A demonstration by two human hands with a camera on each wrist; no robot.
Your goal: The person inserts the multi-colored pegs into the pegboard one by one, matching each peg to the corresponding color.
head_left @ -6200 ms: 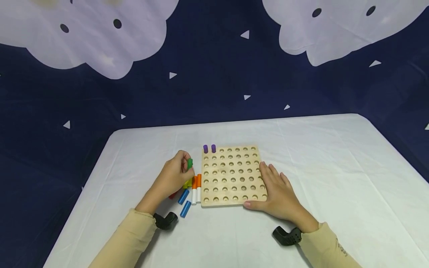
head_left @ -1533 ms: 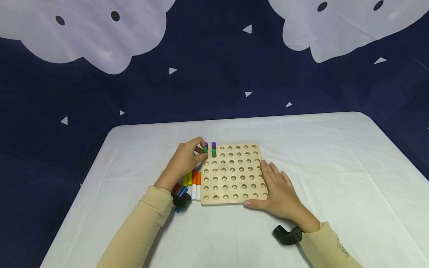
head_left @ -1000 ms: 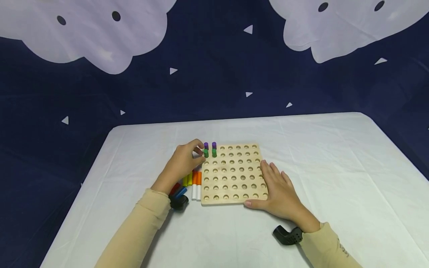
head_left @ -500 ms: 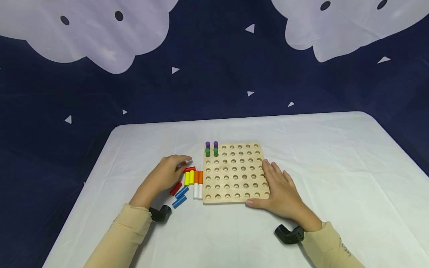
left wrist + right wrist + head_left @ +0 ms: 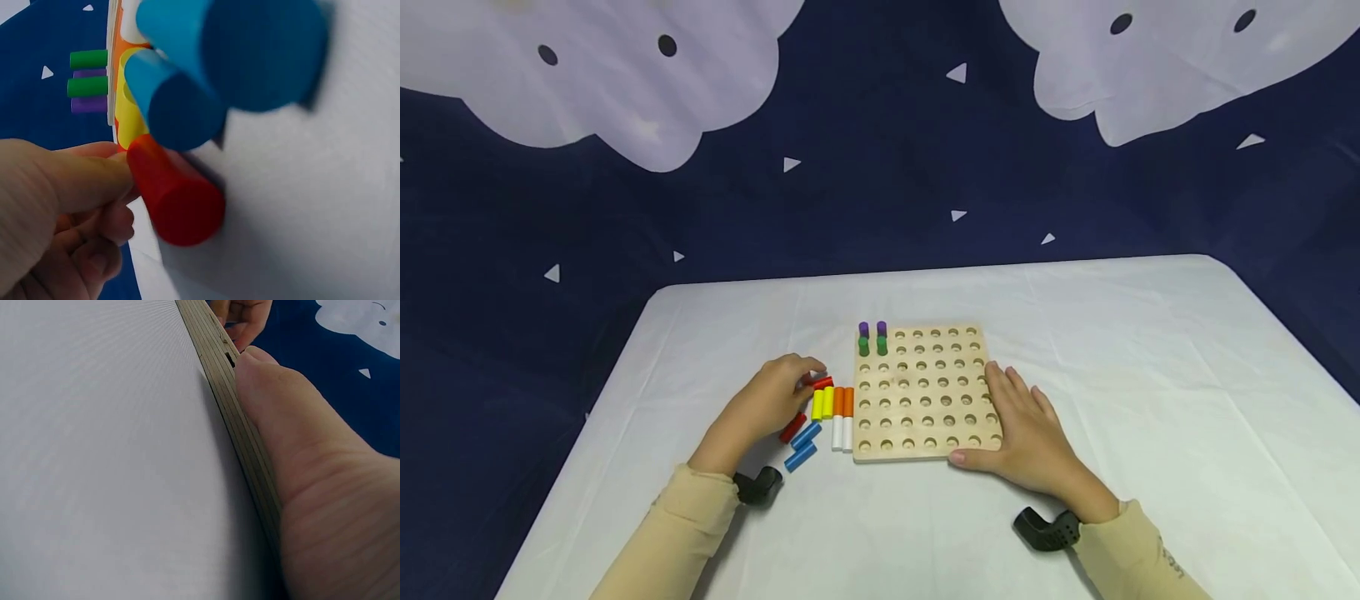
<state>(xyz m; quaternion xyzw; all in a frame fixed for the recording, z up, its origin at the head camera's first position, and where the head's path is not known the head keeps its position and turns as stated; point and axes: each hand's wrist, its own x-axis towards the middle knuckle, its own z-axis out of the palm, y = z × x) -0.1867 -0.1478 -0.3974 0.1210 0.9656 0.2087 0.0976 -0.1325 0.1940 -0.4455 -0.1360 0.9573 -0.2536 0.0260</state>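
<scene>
My left hand [image 5: 772, 395] is at the far red peg [image 5: 823, 383], thumb and forefinger pinching its left end. In the left wrist view, the nearer red peg [image 5: 178, 197] partly hides those fingertips. To the right lies a wooden board [image 5: 910, 404] with rows of round holes. Two purple pegs [image 5: 882, 327] stand in its back row at the left, and two green pegs [image 5: 882, 346] stand right in front of them. My right hand [image 5: 1028, 429] rests against the board's near right corner, fingers straight along the right side and thumb at the front edge.
Between left hand and board lie two yellow pegs [image 5: 828, 402], two orange pegs [image 5: 848, 401] and two white pegs [image 5: 847, 434]. Two blue pegs [image 5: 801, 457] lie closer to me. All are on a white-covered table [image 5: 910, 533], with a dark blue patterned cloth [image 5: 865, 125] behind.
Two green pegs have gone into the second row, the first carried there by my left hand. That hand let go of the second and moved back left to the far red peg. The right hand stayed.
</scene>
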